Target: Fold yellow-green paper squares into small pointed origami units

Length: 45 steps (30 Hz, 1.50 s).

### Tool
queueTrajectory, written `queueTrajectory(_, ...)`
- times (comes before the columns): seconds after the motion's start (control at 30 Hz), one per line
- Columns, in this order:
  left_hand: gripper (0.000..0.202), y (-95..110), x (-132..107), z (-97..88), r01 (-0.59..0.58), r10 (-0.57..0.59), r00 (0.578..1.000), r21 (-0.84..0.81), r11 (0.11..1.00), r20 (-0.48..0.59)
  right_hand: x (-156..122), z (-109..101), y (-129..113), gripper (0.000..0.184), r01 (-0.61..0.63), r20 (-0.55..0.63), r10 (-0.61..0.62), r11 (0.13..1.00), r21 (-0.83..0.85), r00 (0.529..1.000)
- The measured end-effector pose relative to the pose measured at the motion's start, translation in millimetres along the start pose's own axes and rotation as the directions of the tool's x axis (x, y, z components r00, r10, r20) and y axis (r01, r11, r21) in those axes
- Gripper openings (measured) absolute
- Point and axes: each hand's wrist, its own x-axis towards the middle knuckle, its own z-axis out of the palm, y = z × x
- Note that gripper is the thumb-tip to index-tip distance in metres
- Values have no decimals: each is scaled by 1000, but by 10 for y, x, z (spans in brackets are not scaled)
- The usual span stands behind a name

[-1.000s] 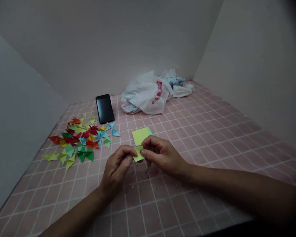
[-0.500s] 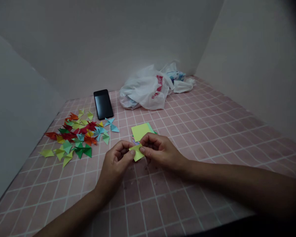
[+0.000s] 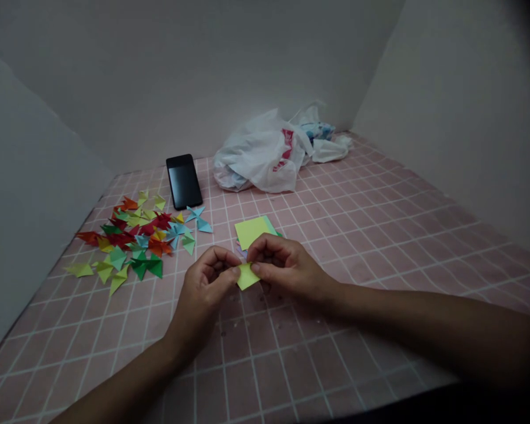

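Note:
A small yellow piece of origami paper [image 3: 248, 277] is pinched between both hands, above the pink tiled surface. My left hand [image 3: 207, 285] grips its left corner between thumb and fingers. On the other side, my right hand [image 3: 291, 270] holds the upper right edge with the thumb on top. The paper looks folded into a small square; its back is hidden. Just beyond my hands lies a stack of square paper sheets [image 3: 251, 232], yellow on top, with green and purple edges showing beneath.
Many folded paper pieces [image 3: 148, 227] in red, yellow, green and blue lie scattered at the left. Behind them rests a black phone [image 3: 184, 182]. White plastic bags [image 3: 260, 154] sit against the back wall. Walls bound the pink grid-patterned surface [image 3: 380, 235] on the left and right.
Both hands keep their pinch on the yellow paper, which has turned slightly and now shows its face more flatly. The whole view has shifted a little.

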Motion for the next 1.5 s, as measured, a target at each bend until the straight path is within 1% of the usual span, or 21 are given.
queueTrajectory(0.17,2,9,-7,-4,-77,78,997,69,995,-5,-6,8,-15,9,-24,-2,24,999,48,1000)
queueTrajectory(0.47,1,55,-27,9,-120,122,992,120,985,-8,-2,0,-31,12,-72,59,68,994,80,996)
queueTrajectory(0.53,2,68,-35,19,-114,115,993,110,987,-7,5,3,-38,14,-78,71,75,996,50,995)
queueTrajectory(0.67,9,55,-29,27,-101,99,995,91,991,19,13,15,-38,11,-5,22,6,999,-44,1000)
queueTrajectory(0.77,10,27,-17,23,-69,68,997,71,995,27,7,21,-22,10,8,3,-8,999,-53,1000)
queueTrajectory(0.9,6,24,-18,29,-36,35,999,51,998,26,-2,18,-1,8,20,-3,-20,998,-60,1000)
queueTrajectory(1.03,5,26,-25,21,-45,45,999,50,998,5,-11,12,2,9,21,5,-21,1000,-15,1000)
queueTrajectory(1.17,4,-9,-24,-8,-34,34,999,22,999,20,-25,20,3,10,-10,-1,10,999,46,1000)
queueTrajectory(1.23,3,-21,-19,-13,-9,9,1000,-24,1000,22,-29,23,6,10,-14,-6,14,998,64,1000)
queueTrajectory(1.3,6,-20,-11,-8,30,-28,999,-115,993,22,-28,20,8,10,-9,-11,10,998,66,1000)
queueTrajectory(1.37,12,-9,4,-4,63,-61,998,-193,979,17,-21,11,7,10,13,-12,-12,999,35,1000)
queueTrajectory(1.4,13,-2,13,-5,68,-67,998,-200,978,10,-18,5,5,10,32,-11,-32,999,4,999)
queueTrajectory(1.5,15,14,37,-20,68,-65,998,-137,988,26,-9,-14,-2,11,115,-9,-117,986,-123,993)
